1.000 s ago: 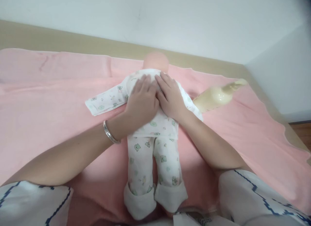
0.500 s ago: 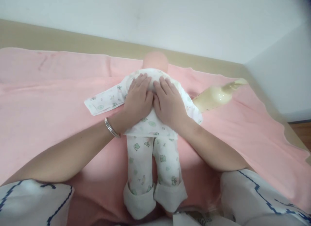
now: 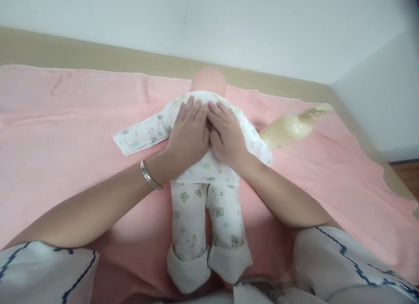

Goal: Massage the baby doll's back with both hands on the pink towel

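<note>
A baby doll (image 3: 208, 80) lies on the pink cloth, its head toward the wall and its feet toward me. It wears a white printed top (image 3: 206, 173) and matching trousers (image 3: 189, 216) with cuffs turned up. My left hand (image 3: 189, 134), with a silver bangle (image 3: 150, 175) at the wrist, rests flat on the upper torso of the top. Beside it my right hand (image 3: 227, 136) lies flat too, the thumbs meeting near the middle. Both hands have their fingers stretched out and grip nothing. The doll's face cannot be made out.
A shiny cream-yellow bottle (image 3: 291, 127) with a pump-like tip lies on its side by the doll's right-hand sleeve. The pink cloth (image 3: 72, 151) covers a beige surface (image 3: 98, 46) that meets a white wall (image 3: 209, 25) at the back.
My fingers have shifted slightly on the doll's torso, and the hands have drawn closer together at the middle. Doll and bottle stay in place.
</note>
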Motion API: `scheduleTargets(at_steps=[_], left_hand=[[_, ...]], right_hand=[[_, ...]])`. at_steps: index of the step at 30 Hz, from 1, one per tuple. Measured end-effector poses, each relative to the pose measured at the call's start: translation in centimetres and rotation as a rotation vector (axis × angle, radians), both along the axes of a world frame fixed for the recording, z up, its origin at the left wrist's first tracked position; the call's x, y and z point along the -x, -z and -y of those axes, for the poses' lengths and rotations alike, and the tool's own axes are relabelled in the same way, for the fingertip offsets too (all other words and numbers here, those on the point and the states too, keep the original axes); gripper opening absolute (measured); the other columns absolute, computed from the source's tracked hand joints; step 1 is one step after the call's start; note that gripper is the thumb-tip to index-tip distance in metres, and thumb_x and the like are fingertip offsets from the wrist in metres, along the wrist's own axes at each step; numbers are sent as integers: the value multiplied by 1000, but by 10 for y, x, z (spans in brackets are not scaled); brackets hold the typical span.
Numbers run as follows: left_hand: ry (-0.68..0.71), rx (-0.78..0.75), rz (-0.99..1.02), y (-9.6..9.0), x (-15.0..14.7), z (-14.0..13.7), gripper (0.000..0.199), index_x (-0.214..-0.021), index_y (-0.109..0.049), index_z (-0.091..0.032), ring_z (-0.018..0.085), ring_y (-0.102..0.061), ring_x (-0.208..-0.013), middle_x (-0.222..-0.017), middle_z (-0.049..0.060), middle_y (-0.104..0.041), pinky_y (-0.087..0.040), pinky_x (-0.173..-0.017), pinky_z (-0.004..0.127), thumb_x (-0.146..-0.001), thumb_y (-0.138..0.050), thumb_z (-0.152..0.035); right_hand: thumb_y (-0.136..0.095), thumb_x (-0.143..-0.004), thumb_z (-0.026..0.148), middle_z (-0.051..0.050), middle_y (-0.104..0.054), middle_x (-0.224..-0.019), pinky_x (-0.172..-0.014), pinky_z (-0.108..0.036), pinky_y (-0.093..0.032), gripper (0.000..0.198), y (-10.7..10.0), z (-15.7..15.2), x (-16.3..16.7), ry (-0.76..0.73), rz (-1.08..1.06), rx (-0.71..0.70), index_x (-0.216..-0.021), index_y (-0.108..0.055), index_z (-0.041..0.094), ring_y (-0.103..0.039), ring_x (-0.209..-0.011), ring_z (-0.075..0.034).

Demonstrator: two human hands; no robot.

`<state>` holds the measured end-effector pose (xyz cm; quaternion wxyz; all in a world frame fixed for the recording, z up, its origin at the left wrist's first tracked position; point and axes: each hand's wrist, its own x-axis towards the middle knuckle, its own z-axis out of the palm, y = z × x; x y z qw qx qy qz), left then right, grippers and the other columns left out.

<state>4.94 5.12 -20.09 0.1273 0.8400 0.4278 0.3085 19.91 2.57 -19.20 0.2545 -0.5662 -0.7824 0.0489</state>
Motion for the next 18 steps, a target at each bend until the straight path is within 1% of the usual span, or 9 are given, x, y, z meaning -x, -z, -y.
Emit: scheduleTargets(at_steps=[3, 6, 7, 9, 12, 15, 18], left_hand=[[34, 7, 8, -3, -5, 8, 51, -148, -38, -14, 27, -23, -157, -161, 12, -39, -19, -134, 50, -99, -28, -24], [42, 58, -3, -4, -6, 7, 57, -150, -35, -8, 27, -23, -157, -163, 14, -35, -16, -134, 51, -94, -31, -19], [37, 81, 0, -4, -6, 5, 59, -151, -35, -9, 27, -22, -157, -163, 14, -33, -14, -133, 52, -93, -33, -18], [23, 125, 28, -2, -4, 0, 61, -152, -36, -14, 27, -21, -158, -165, 12, -32, -12, -133, 54, -91, -37, -20], [0, 165, 71, 1, -1, -7, 62, -150, -39, -19, 26, -20, -158, -165, 9, -32, -10, -133, 54, -89, -43, -22], [-10, 179, 92, 2, 0, -9, 62, -148, -42, -17, 27, -21, -158, -164, 9, -33, -10, -133, 56, -87, -43, -21], [-25, 177, 106, 2, 0, -13, 60, -147, -44, -15, 27, -22, -157, -163, 9, -35, -12, -133, 57, -88, -41, -22]], right_hand=[[-30, -95, 20, -4, -43, -159, -129, -55, -24, 54, 4, -8, -5, 1, -50, -15, -145, -52, 20, -32, -153, -24], [-29, -98, 26, -7, -43, -159, -129, -54, -24, 53, 8, -11, -7, 38, -63, -28, -145, -51, 17, -31, -153, -25], [-30, -98, 27, -7, -43, -159, -129, -54, -25, 53, 8, -12, -7, 46, -60, -26, -146, -50, 17, -31, -153, -26], [-30, -97, 26, -6, -43, -159, -129, -54, -25, 53, 9, -11, -7, 56, -52, -25, -146, -50, 17, -31, -153, -27], [-30, -97, 24, -6, -43, -159, -128, -55, -25, 54, 7, -8, -5, 64, -36, -33, -146, -50, 18, -31, -153, -28], [-30, -95, 21, -8, -42, -159, -127, -58, -25, 54, 4, -2, 0, 74, 0, -24, -145, -50, 17, -30, -153, -29], [-30, -94, 20, -11, -41, -159, -125, -62, -25, 54, 0, 8, 8, 83, 38, -18, -143, -51, 14, -27, -154, -34]])
